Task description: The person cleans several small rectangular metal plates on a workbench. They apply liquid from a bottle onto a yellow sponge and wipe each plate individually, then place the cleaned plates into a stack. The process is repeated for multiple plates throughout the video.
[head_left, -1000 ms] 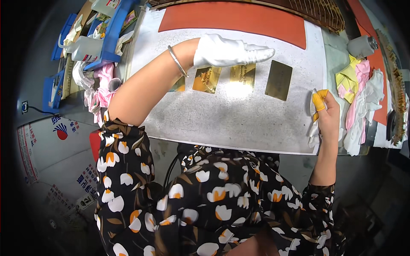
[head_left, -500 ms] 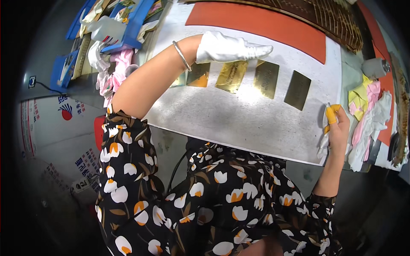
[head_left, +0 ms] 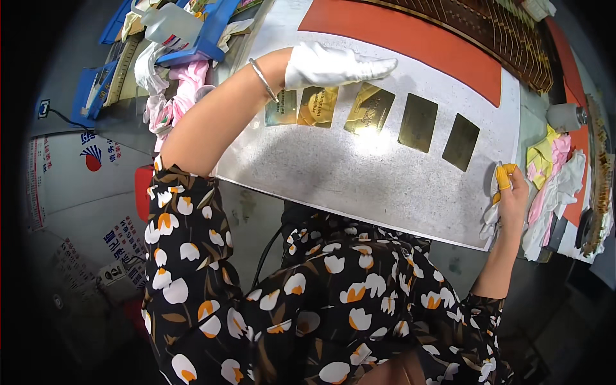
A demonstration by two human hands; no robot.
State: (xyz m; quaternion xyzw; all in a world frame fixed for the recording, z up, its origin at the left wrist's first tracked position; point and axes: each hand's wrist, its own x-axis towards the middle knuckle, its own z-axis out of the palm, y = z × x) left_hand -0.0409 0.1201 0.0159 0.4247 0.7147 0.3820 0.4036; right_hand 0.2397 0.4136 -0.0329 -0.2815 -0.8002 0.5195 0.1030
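Observation:
My left hand (head_left: 340,66), in a white glove, is stretched out flat with its fingers pointing right. It hovers over or rests at the far ends of a row of gold metal cards; contact cannot be made out. From left to right lie a pale gold card (head_left: 281,110), a bright gold card (head_left: 319,109), a half-shiny card (head_left: 370,110), a dark gold card (head_left: 418,123) and another dark card (head_left: 461,142). At the table's right edge my right hand (head_left: 513,196), with yellow finger covers, is closed on a white cloth (head_left: 490,221), partly hidden.
The cards lie on a pale board (head_left: 308,170). Behind them is an orange-red mat (head_left: 410,48), then a brown slatted rack (head_left: 475,35). Blue trays (head_left: 208,38) and a plastic bottle (head_left: 170,25) stand left. Rags (head_left: 545,167) and a clear bottle (head_left: 564,117) are at right.
The view has shifted slightly. My left hand has moved left relative to the cards, uncovering more of the middle ones. My right hand keeps its grip near the table's right edge.

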